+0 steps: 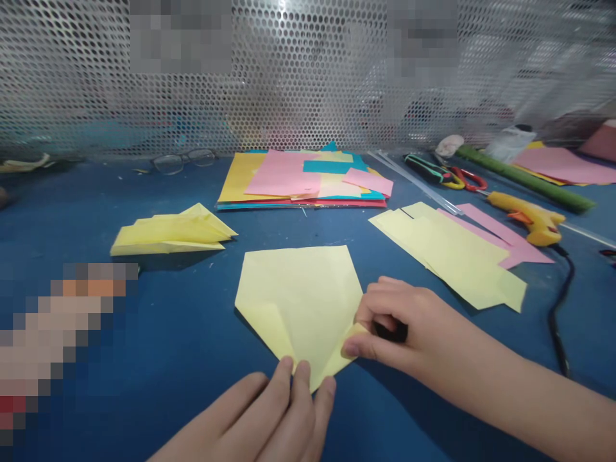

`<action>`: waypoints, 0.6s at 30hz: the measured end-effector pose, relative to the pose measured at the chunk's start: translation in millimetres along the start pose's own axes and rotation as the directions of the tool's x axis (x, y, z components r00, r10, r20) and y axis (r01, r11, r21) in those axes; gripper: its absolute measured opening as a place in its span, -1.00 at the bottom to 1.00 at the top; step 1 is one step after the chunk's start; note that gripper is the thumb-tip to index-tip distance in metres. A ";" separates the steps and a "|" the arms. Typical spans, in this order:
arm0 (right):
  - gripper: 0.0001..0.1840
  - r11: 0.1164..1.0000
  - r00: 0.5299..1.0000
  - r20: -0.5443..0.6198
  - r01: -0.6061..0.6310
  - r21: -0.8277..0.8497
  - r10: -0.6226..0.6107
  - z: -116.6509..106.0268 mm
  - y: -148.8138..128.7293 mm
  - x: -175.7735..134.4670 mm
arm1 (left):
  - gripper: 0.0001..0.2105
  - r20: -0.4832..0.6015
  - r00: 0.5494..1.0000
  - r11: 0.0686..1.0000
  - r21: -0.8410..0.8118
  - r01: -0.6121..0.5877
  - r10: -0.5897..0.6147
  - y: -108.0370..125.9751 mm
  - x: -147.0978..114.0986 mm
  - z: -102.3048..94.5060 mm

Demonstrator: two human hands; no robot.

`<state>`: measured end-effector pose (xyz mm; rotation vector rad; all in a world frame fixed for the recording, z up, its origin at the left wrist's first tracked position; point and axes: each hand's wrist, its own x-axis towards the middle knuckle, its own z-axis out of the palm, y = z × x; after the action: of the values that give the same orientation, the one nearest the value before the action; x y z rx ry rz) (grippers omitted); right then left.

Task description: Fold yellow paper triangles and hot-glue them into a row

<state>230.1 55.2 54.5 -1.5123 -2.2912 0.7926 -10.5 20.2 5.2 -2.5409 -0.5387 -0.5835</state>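
A pale yellow sheet of paper (pixel 308 289) lies in front of me, its two near corners folded inward toward a point at the bottom. My left hand (pixel 274 417) rests with outstretched fingertips on that near point, pressing it to the table. At the right edge, my right hand (pixel 399 321) pinches the folded flap between thumb and fingers. A folded yellow paper piece (pixel 168 232) with layered pleats sits to the upper left of the sheet.
Behind are stacked coloured papers (pixel 282 173) and eyeglasses (pixel 183 160). To the right lie cut yellow sheets (pixel 447 250), pink strips (pixel 522 240), a yellow glue gun (pixel 527 215) with a black cord, scissors (pixel 469 178) and a green roll (pixel 524 176). Perforated metal mesh (pixel 308 83) closes the back.
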 end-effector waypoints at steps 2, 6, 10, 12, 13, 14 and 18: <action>-0.64 1.000 1.000 -0.003 -0.013 -0.010 0.013 -1.0 -0.4 -1.1 | -0.65 0.003 1.000 1.000 -0.020 0.003 -0.003 -2.3 3.5 -0.3; -0.64 1.000 1.000 0.020 0.004 0.013 -0.004 -3.1 0.5 -2.6 | -0.64 -0.019 0.999 0.998 -0.051 0.029 -0.030 -4.7 7.4 -2.0; -0.64 0.999 0.999 0.029 0.018 0.027 -0.019 -4.8 1.4 -2.9 | -0.67 0.019 0.999 0.997 -0.066 0.042 -0.041 -4.7 6.9 -2.6; -0.65 0.999 0.999 0.027 0.029 0.034 -0.030 -5.3 1.4 -2.8 | -0.66 0.017 0.999 0.997 -0.062 0.035 -0.034 -5.0 5.8 -2.4; -0.66 0.998 0.999 0.026 0.039 0.040 -0.040 -5.2 1.5 -2.7 | -0.66 0.008 0.999 0.998 -0.061 0.032 -0.032 -5.4 5.3 -2.2; -0.66 0.998 0.998 0.024 0.050 0.041 -0.051 -4.9 1.6 -2.6 | -0.66 -0.001 1.000 0.998 -0.060 0.031 -0.031 -5.9 4.9 -1.8; -0.64 0.996 0.997 -0.016 0.078 -0.033 -0.079 -0.7 4.8 -2.4 | -0.64 0.001 0.999 0.998 -0.054 0.035 -0.035 -7.4 4.9 0.5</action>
<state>235.1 54.7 52.4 -1.4268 -2.3454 0.7217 -9.7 27.8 9.8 -2.5868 -0.5759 -0.6187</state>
